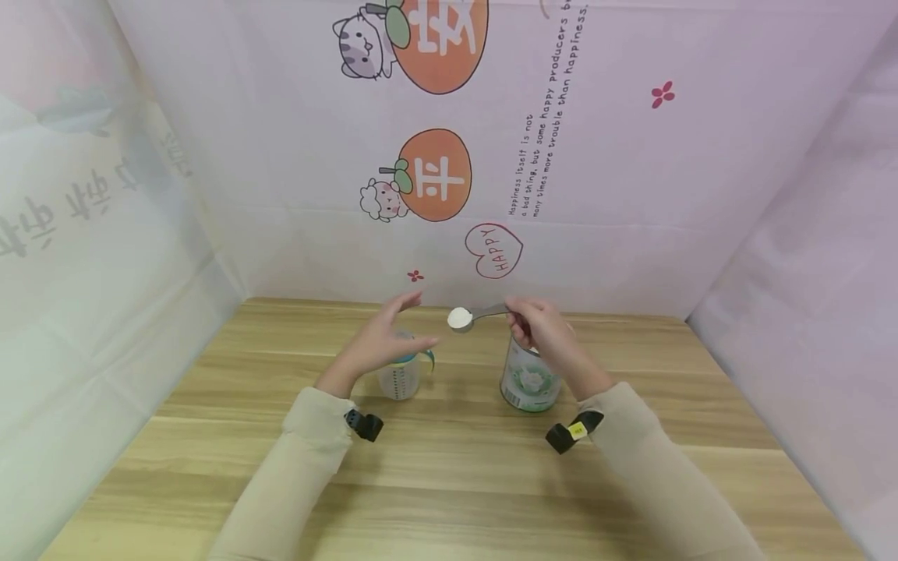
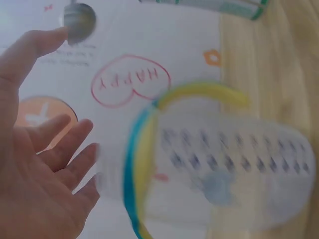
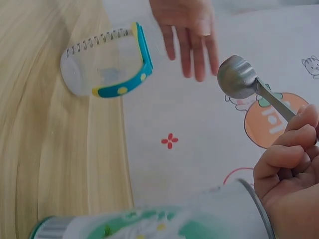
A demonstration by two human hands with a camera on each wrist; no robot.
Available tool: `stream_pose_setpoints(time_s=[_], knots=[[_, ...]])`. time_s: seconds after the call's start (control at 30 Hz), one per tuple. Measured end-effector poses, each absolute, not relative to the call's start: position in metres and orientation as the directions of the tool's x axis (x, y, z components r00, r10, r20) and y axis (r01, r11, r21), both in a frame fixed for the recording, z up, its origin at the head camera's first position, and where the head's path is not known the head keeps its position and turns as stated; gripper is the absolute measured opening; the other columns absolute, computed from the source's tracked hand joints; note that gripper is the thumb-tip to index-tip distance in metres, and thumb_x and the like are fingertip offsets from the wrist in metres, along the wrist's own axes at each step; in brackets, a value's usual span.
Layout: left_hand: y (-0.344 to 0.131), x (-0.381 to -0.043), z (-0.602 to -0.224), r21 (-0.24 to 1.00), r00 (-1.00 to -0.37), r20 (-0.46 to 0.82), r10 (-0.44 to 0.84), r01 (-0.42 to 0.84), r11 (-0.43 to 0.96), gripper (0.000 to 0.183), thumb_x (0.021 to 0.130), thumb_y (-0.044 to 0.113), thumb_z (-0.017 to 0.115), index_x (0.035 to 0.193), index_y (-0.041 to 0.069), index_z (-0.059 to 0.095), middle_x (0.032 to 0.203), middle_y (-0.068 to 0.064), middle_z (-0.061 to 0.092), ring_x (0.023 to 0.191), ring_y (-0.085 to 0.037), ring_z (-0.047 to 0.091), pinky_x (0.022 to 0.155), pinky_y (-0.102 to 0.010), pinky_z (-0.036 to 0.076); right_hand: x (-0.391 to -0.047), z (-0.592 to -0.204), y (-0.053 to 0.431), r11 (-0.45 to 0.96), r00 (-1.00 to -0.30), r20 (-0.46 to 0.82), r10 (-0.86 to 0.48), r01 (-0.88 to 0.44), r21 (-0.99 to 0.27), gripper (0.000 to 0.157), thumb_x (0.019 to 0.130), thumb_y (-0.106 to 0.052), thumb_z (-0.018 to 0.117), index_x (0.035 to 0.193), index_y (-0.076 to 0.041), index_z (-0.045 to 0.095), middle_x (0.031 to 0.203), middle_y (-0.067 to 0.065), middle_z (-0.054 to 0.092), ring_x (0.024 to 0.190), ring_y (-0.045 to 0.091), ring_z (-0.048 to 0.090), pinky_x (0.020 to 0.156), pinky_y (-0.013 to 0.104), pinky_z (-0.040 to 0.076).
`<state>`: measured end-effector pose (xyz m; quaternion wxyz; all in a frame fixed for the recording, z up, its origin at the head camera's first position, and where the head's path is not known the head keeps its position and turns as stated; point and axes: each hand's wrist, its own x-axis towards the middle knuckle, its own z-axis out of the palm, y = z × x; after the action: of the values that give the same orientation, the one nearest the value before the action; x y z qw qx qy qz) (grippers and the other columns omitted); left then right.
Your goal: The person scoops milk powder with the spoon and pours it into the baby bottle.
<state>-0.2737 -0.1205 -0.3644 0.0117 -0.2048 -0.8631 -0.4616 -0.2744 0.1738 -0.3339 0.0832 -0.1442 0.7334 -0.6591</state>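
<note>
My right hand (image 1: pixel 543 331) pinches the handle of a metal measuring spoon (image 3: pixel 238 77). White powder (image 1: pixel 459 317) heaps in its bowl, held level above the table. Just beneath that hand stands a tin (image 1: pixel 531 382) with a green and white label, its top partly covered by the hand. My left hand (image 1: pixel 382 339) is spread with thumb and fingers apart, holding nothing. It hovers by the top of a clear baby bottle (image 2: pixel 239 169) with printed markings and a blue and yellow handled collar. The bottle stands upright; the left hand hides part of its top in the head view.
Both things stand on a wooden table (image 1: pixel 449 483). A white printed cloth (image 1: pixel 596 156) rises behind the table's back edge, and pale cloth walls (image 1: pixel 105 273) flank it on both sides.
</note>
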Motion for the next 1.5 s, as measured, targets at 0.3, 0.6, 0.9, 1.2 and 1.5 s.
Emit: stream_pose_setpoints(time_s=[0.3, 0.6, 0.9, 1.2, 1.5], knots=[[-0.148, -0.272, -0.39, 0.784, -0.937, 0.155, 0.313, 0.309, 0.538, 0.096, 0.081, 0.052, 0.081, 0.157, 0.02, 0.032, 0.157, -0.003, 0.037, 0.145, -0.031, 0.03, 0.112, -0.061, 0.028, -0.275, -0.332, 0.153, 0.059, -0.928, 0.085, -0.362, -0.114, -0.992, 0.037, 0.107, -0.028, 0.046, 0.077, -0.009, 0.054, 0.067, -0.002, 0.047, 0.058, 0.009, 0.042, 0.053, 0.02, 0.034], [-0.156, -0.272, -0.406, 0.789, -0.93, 0.16, 0.331, 0.322, 0.524, 0.097, 0.08, 0.044, 0.085, 0.155, 0.011, 0.034, 0.155, -0.011, 0.04, 0.14, -0.036, 0.038, 0.11, -0.059, 0.033, -0.276, -0.335, 0.136, 0.06, -0.925, 0.086, -0.371, -0.116, -0.991, 0.036, 0.107, -0.03, 0.048, 0.08, -0.007, 0.055, 0.069, 0.0, 0.048, 0.058, 0.01, 0.043, 0.055, 0.022, 0.037], [-0.157, -0.279, -0.422, 0.832, -0.93, 0.152, 0.335, 0.304, 0.464, 0.079, 0.083, 0.04, 0.083, 0.149, 0.022, 0.045, 0.138, -0.003, 0.056, 0.128, -0.027, 0.052, 0.104, -0.058, 0.04, -0.277, -0.339, 0.119, 0.063, -0.931, 0.096, -0.352, -0.125, -0.99, 0.037, 0.107, -0.029, 0.047, 0.079, -0.006, 0.056, 0.068, 0.0, 0.049, 0.058, 0.011, 0.043, 0.054, 0.022, 0.038], [-0.16, -0.279, -0.427, 0.853, -0.942, 0.132, 0.308, 0.266, 0.448, 0.073, 0.083, 0.045, 0.082, 0.146, 0.029, 0.047, 0.137, -0.002, 0.056, 0.127, -0.027, 0.052, 0.102, -0.055, 0.044, -0.28, -0.351, 0.103, 0.116, -0.931, 0.105, -0.351, -0.154, -0.981, 0.04, 0.108, -0.034, 0.046, 0.083, -0.003, 0.054, 0.069, 0.001, 0.049, 0.061, 0.013, 0.043, 0.056, 0.023, 0.038], [-0.157, -0.278, -0.429, 0.853, -0.936, 0.145, 0.322, 0.283, 0.439, 0.078, 0.085, 0.041, 0.081, 0.151, 0.024, 0.042, 0.141, -0.007, 0.054, 0.128, -0.031, 0.052, 0.102, -0.055, 0.044, -0.279, -0.362, 0.093, 0.162, -0.925, 0.137, -0.355, -0.205, -0.965, 0.048, 0.108, -0.037, 0.045, 0.091, 0.007, 0.054, 0.069, 0.001, 0.049, 0.062, 0.013, 0.043, 0.057, 0.022, 0.039]])
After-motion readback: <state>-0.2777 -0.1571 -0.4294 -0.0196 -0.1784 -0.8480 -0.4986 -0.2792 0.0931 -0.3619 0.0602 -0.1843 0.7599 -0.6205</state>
